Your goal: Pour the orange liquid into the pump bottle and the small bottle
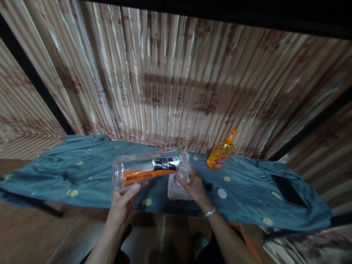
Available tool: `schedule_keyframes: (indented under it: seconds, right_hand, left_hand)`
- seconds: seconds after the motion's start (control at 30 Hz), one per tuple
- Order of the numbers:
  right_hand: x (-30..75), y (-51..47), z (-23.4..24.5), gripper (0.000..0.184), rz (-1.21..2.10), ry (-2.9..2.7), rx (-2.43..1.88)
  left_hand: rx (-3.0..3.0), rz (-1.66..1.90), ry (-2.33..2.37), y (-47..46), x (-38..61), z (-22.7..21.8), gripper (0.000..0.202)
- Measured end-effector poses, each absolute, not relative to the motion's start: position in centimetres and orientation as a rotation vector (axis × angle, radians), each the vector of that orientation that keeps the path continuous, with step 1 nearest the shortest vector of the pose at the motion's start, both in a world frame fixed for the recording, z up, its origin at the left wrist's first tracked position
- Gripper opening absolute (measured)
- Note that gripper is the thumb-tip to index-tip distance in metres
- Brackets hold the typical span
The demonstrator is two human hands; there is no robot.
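Note:
My left hand [123,201] grips the base of a large clear plastic bottle [147,169] with a silver, black and orange label, holding it on its side above a table draped in a teal cloth [82,172]. The bottle's open neck points right, tipped over a small clear container [184,169]. My right hand [194,187] is closed around that container, which sits above a whitish plastic packet [176,190] on the cloth. A small black cap [209,186] and a white round lid [222,193] lie just right of my right hand.
An orange pump bottle of liquid [220,154] stands at the back of the table. A black phone [288,191] lies on the cloth at the right. A striped curtain [176,80] hangs behind the table. Brown floor shows below the near edge.

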State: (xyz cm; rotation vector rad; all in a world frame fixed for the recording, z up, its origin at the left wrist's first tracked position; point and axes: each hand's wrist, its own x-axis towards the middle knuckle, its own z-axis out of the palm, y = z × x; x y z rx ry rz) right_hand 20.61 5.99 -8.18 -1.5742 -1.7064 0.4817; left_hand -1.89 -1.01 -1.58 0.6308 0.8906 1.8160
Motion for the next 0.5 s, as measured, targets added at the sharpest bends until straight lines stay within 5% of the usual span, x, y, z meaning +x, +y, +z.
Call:
schedule_keyframes:
  seconds: [0.3,0.5]
  right_hand:
    - [20.62,6.02,-8.08,0.044,0.514,-1.703,-1.585]
    - [20.64,6.05,-8.13,0.045,0.478,-1.728,-1.609]
  left_hand:
    - [0.675,1.798,0.915,-0.8,-2.09,-2.06,0.035]
    - [0.667,1.803,0.861,-1.1,-2.07,-1.93,0.063]
